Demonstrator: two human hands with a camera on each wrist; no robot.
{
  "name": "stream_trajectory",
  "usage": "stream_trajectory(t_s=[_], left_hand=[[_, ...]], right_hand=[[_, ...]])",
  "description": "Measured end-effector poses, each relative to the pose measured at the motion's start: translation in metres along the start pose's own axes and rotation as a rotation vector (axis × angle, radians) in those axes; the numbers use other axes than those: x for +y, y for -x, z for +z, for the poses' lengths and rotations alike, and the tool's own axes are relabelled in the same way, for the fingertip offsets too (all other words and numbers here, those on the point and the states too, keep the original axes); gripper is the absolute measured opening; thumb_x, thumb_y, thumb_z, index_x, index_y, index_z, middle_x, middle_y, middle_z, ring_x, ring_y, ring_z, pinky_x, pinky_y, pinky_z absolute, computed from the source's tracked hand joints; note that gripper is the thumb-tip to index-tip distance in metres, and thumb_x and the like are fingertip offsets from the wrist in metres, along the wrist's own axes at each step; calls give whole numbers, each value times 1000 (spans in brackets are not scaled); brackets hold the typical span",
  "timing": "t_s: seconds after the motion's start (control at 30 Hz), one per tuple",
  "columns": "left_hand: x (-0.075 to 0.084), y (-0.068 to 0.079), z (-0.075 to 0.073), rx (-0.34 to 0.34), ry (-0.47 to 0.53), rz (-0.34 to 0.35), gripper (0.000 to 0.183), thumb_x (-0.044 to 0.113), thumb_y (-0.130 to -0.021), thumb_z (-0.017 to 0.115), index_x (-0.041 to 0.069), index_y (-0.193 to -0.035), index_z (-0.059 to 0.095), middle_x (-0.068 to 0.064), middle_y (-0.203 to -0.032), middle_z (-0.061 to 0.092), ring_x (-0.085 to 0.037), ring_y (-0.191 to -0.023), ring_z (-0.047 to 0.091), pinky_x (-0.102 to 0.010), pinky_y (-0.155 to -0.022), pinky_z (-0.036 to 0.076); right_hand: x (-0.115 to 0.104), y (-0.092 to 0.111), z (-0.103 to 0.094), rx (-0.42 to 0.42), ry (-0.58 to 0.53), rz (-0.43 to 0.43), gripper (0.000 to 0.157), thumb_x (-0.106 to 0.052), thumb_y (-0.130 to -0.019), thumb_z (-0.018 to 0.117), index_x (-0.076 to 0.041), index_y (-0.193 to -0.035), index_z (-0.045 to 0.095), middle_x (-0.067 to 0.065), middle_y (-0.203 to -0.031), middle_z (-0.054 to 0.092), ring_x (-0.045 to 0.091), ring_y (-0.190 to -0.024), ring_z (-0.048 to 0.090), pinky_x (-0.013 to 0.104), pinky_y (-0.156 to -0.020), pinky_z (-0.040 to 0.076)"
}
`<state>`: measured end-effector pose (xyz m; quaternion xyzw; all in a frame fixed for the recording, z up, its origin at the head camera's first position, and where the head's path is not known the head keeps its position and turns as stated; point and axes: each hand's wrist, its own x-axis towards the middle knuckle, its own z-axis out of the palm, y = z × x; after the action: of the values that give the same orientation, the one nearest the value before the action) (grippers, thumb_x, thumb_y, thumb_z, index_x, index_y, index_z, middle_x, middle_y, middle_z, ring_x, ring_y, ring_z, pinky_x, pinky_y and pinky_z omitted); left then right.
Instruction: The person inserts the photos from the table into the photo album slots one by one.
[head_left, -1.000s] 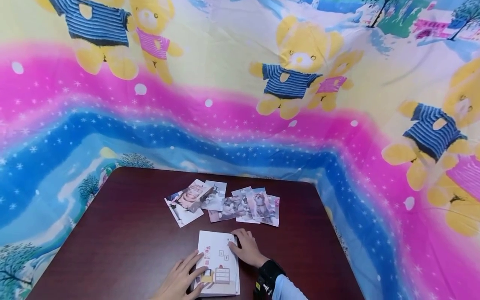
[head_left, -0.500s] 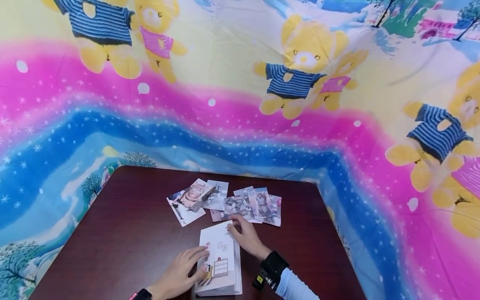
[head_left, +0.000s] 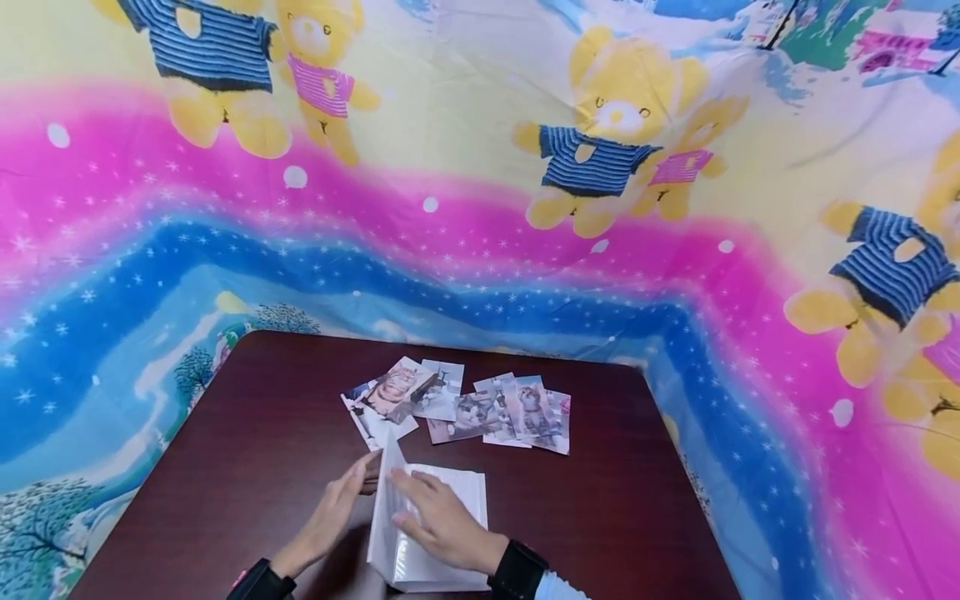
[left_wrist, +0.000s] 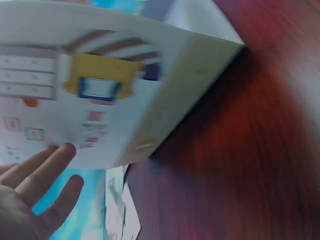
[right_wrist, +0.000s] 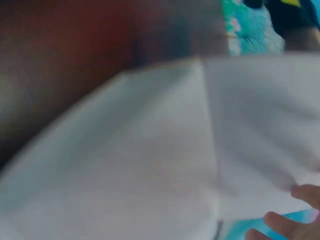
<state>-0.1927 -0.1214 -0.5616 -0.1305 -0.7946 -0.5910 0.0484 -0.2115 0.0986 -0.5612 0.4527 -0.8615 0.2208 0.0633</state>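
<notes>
A white photo album (head_left: 461, 492) lies near the table's front, its front cover (head_left: 382, 512) raised almost upright and hinged on the left. My left hand (head_left: 330, 512) is on the cover's outer side with extended fingers. In the left wrist view, those fingers lie against or close to the printed cover (left_wrist: 45, 117), which shows a yellow armchair and a chest of drawers. My right hand (head_left: 446, 521) reaches across the open album, fingers stretched towards the cover's inner face. In the right wrist view, a fingertip meets the white inner side (right_wrist: 250, 135); the view is blurred.
Behind the album, several cat photos (head_left: 393, 392) overlap in a group on the left, with another group of photos (head_left: 528, 408) to their right. The dark red wooden table (head_left: 247, 450) backs onto a cloth (head_left: 450, 250) printed with teddy bears.
The album's cover has swung up and left from lying flat. My right hand has moved from the right edge across to the cover's inner side; my left hand has shifted outside it.
</notes>
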Motion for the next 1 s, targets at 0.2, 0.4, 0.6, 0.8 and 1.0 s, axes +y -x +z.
stream_trajectory(t_s=[0.2,0.4,0.6,0.8,1.0], left_hand=[[-11,-3,-19,131,-63,-137,51,8,-92,69,-12,-134,50,-32,-111,65,-28,-87,71,-28,-65,57],[-34,4,-32,99,-88,-429,77,15,-85,78,-18,-139,34,-38,-116,58,-38,-92,67,-37,-71,57],[-53,11,-22,107,-94,-514,102,24,-80,83,-13,-147,15,-41,-124,47,-42,-104,56,-50,-86,49],[-57,25,1,99,-427,-321,99,41,-73,85,-2,-146,35,-41,-139,26,-59,-121,31,-70,-92,32],[-61,38,16,53,-616,-239,73,53,-84,72,9,-140,55,-40,-148,24,-60,-130,23,-70,-84,24]], right_hand=[[-1,23,24,-207,246,-122,52,-48,-106,33,-27,-154,35,3,-160,30,27,-139,38,41,-110,35],[15,49,31,-238,346,-41,55,-56,-103,36,-33,-153,36,6,-161,27,36,-140,33,51,-107,36],[22,63,37,-225,332,14,57,-58,-102,34,-34,-153,36,7,-162,25,40,-141,31,59,-105,36],[20,61,40,-251,279,35,57,-57,-103,34,-34,-155,32,6,-163,23,40,-142,30,61,-106,33],[19,58,39,-265,286,34,57,-58,-103,30,-34,-155,33,6,-162,24,41,-141,30,60,-107,33]])
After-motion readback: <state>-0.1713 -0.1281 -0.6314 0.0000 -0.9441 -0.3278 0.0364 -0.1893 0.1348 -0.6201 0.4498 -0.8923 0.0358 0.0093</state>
